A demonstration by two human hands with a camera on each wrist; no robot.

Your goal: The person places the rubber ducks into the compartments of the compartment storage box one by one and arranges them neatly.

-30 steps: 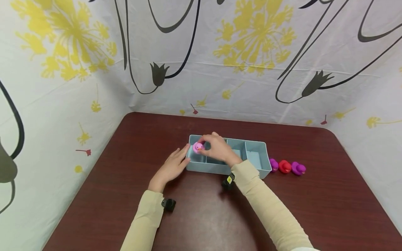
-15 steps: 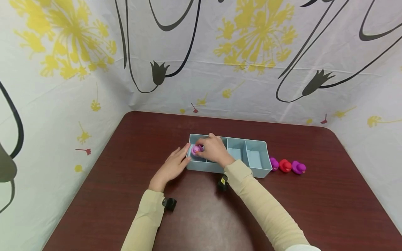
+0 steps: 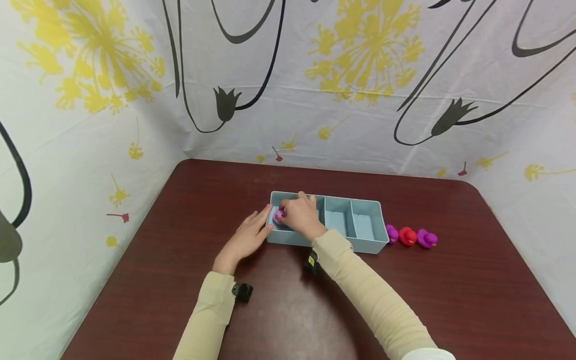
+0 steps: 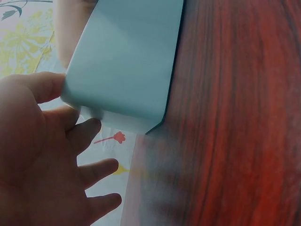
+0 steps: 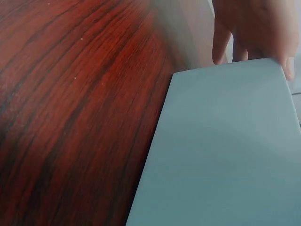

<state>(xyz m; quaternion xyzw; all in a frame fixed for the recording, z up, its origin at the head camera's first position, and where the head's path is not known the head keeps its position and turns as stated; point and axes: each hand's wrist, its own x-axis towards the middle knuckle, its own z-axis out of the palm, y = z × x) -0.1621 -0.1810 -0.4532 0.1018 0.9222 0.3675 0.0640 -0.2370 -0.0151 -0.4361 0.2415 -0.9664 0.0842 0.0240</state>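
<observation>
My left hand (image 3: 245,240) rests against the left end of a pale blue divided box (image 3: 369,245). Its fingers are spread and fairly straight, and in the left wrist view the thumb (image 4: 49,87) touches the box's corner. Reaching over the box from the right, my right hand (image 3: 303,215) pinches a pinkish-purple toy duck (image 3: 279,216) low in the leftmost compartment. The fingers partly cover the duck, and whether it touches the compartment floor cannot be seen. The right wrist view is mostly filled by the box's outer wall (image 5: 225,141).
Just right of the box, a purple duck (image 3: 392,233), a red duck (image 3: 407,236) and another purple duck (image 3: 426,238) stand in a row on the dark red-brown table (image 3: 486,285). Patterned cloth (image 3: 270,65) hangs behind and at the sides.
My right hand has shifted a little left, and the duck has sunk lower into the leftmost compartment. The left hand stays at the box's end. The row of ducks is unmoved.
</observation>
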